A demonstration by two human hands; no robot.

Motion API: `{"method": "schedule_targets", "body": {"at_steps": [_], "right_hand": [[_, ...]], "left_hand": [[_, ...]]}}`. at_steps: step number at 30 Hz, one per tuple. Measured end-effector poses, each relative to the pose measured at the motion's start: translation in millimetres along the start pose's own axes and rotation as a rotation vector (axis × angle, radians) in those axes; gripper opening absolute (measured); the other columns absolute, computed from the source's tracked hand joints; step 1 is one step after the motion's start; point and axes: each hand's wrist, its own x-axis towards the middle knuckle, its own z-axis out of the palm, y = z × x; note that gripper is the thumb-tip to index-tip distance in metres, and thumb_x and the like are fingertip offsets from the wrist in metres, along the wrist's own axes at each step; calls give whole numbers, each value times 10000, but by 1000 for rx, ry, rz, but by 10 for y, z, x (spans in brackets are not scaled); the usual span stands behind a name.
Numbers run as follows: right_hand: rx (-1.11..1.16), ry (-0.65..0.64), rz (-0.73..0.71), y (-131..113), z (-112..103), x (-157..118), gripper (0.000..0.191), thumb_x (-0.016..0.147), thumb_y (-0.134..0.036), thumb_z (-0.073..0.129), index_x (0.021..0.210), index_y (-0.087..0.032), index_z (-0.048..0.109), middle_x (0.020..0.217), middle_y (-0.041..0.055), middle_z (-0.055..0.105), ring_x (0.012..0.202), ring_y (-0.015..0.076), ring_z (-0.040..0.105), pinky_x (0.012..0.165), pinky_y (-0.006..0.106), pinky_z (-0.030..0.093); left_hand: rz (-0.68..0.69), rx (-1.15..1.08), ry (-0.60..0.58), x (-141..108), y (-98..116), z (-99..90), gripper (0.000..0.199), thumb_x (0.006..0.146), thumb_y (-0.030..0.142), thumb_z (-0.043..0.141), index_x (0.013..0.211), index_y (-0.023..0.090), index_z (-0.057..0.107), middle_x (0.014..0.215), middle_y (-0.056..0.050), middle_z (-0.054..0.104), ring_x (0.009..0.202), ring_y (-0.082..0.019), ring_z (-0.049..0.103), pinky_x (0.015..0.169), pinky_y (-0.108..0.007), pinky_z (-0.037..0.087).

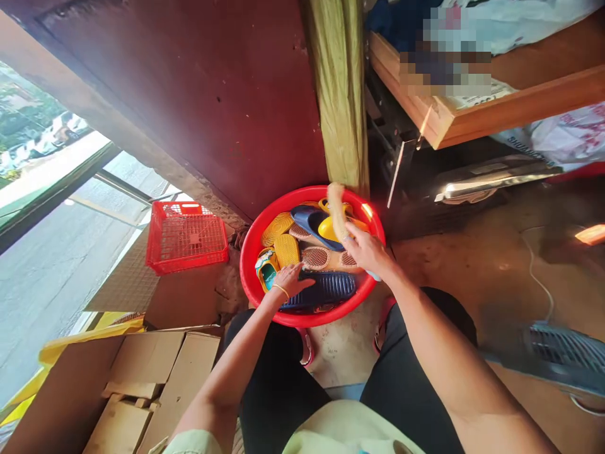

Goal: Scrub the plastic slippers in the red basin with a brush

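A round red basin (248,268) stands on the floor between my knees, full of slippers and clogs. My left hand (289,280) rests over the basin's near left part with its fingers spread, close to a yellow slipper (287,250) and a dark blue ribbed slipper (333,287). My right hand (366,247) is closed around a long, curved beige object (336,205), raised above the basin; blur hides its exact kind. Beneath it are a navy clog (307,222) and a bright yellow rounded piece (328,230). Brown textured soles (316,257) lie mid-basin.
A red plastic crate (189,236) stands left of the basin, above an open cardboard box (142,359). Behind the basin are a dark red door panel (212,82) and a greenish curtain (343,94). A wooden drawer (520,116) juts out at the right, above a grey fan (562,350).
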Motion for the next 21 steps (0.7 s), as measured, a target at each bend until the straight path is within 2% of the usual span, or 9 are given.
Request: {"method": "schedule_targets", "body": {"at_steps": [3, 5, 7, 9, 12, 14, 16, 18, 21], "right_hand": [[-88, -370, -74, -183, 170, -94, 481, 954, -360, 505, 1423, -289, 583, 1233, 81, 727, 1104, 273, 687, 909, 348, 524], [-178, -574, -111, -254, 268, -137, 466, 947, -360, 510, 1402, -325, 603, 1325, 63, 683, 1167, 276, 656, 970, 376, 495], [-320, -670, -64, -255, 343, -146, 477, 964, -325, 473, 1430, -326, 576, 1352, 87, 663, 1183, 283, 645, 998, 413, 472], [-465, -675, 17, -198, 394, -121, 520, 972, -262, 434, 1484, -297, 513, 1313, 141, 678, 1171, 306, 648, 989, 458, 467], [-585, -619, 91, -90, 454, -60, 568, 971, -229, 410, 1535, -285, 433, 1277, 171, 688, 1149, 329, 655, 958, 492, 474], [-603, -586, 73, -50, 518, -35, 595, 972, -232, 414, 1562, -300, 375, 1299, 156, 680, 1147, 313, 656, 961, 469, 473], [-581, -558, 44, -59, 619, -38, 609, 980, -237, 413, 1583, -270, 332, 1284, 157, 686, 1118, 292, 669, 952, 422, 475], [-543, -540, 24, -120, 754, -76, 607, 1003, -258, 371, 1600, -194, 286, 1218, 182, 710, 1051, 281, 694, 904, 380, 489], [-524, -520, 16, -289, 989, -215, 614, 1035, -311, 284, 1626, -176, 183, 1084, 167, 747, 938, 269, 722, 803, 350, 516]], "left_hand": [[-90, 89, -88, -228, -336, -118, 714, 607, 629, 825, 1176, 227, 670, 1123, -129, 696, 1107, -336, 656, 992, -439, 489], [-189, -27, -75, -228, -441, -133, 745, 589, 587, 854, 1202, 214, 657, 1113, -126, 694, 1125, -343, 644, 1005, -443, 476], [-321, -261, -8, -170, -486, -156, 713, 590, 523, 872, 1181, 189, 655, 1042, -117, 706, 1089, -341, 654, 982, -449, 486], [-393, -616, 59, -123, -508, -236, 642, 625, 468, 863, 1161, 185, 652, 985, -97, 715, 1033, -312, 674, 935, -431, 510], [-337, -1210, 179, -152, -525, -423, 580, 682, 413, 835, 1188, 215, 632, 1077, -82, 724, 1044, -257, 681, 900, -370, 527], [-322, -1484, 232, -218, -512, -502, 522, 732, 412, 792, 1194, 234, 626, 1124, -68, 722, 1018, -221, 690, 865, -333, 539], [-394, -1596, 206, -282, -488, -493, 413, 764, 397, 760, 1120, 214, 656, 1022, -56, 736, 876, -190, 704, 788, -311, 554], [-503, -1610, 142, -319, -476, -421, 316, 753, 328, 763, 1014, 171, 681, 860, -50, 728, 721, -176, 686, 715, -314, 561], [-615, -1632, 133, -292, -500, -300, 301, 687, 164, 764, 977, 146, 685, 770, -39, 713, 649, -175, 675, 680, -320, 564]]}}
